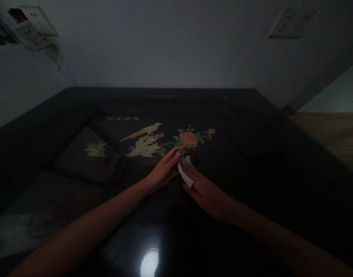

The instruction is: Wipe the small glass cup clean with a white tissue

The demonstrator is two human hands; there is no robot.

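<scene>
My left hand [165, 169] is wrapped round the side of a dark, shiny, rounded object [190, 153], perhaps glass; the dim light hides its exact kind. A white tissue [185, 174] lies against its near side, partly inside its rim or over it; I cannot tell which. My right hand [203, 189] presses the tissue with its fingers, the thumb below. Both hands are close together above a glossy black table [237, 154]. Behind them, the tabletop bears a picture of a bird [144, 131] and an orange flower [188, 139].
A pale wall [165, 46] rises behind the table's far edge. Wall sockets are at the upper right [293, 24] and upper left [38, 21]. Wooden flooring [329, 130] shows at the right. A bright light reflection [149, 262] sits on the near tabletop.
</scene>
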